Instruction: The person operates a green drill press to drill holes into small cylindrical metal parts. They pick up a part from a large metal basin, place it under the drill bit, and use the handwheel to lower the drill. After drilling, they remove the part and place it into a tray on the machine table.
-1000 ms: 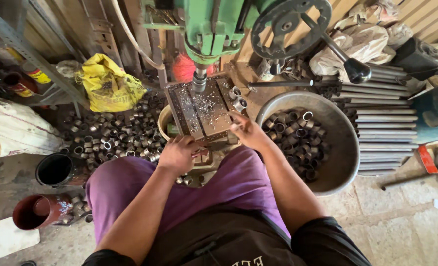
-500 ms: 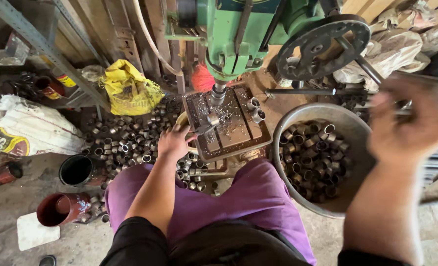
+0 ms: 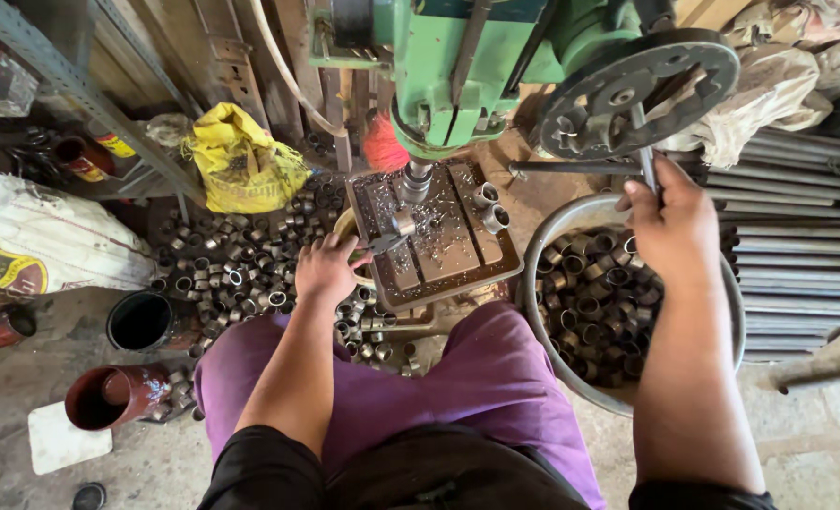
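The right hand (image 3: 677, 222) had risen to grip the feed handle (image 3: 647, 162); the left hand (image 3: 330, 267) pinched pliers (image 3: 375, 245) holding the ring (image 3: 402, 223) under the drill.

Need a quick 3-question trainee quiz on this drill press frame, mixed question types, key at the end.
1. True or false: the right hand is on the feed handle of the green drill press.
2. What does the left hand do? A) rests in the basin B) steadies a tool at the part under the spindle C) holds the yellow bag
3. Fill in: the metal basin on the person's right holds short metal ____.

Key
1. True.
2. B: the hand is at the left edge of the drill table, its grip on a tool that clamps the ring below the spindle.
3. Rings.
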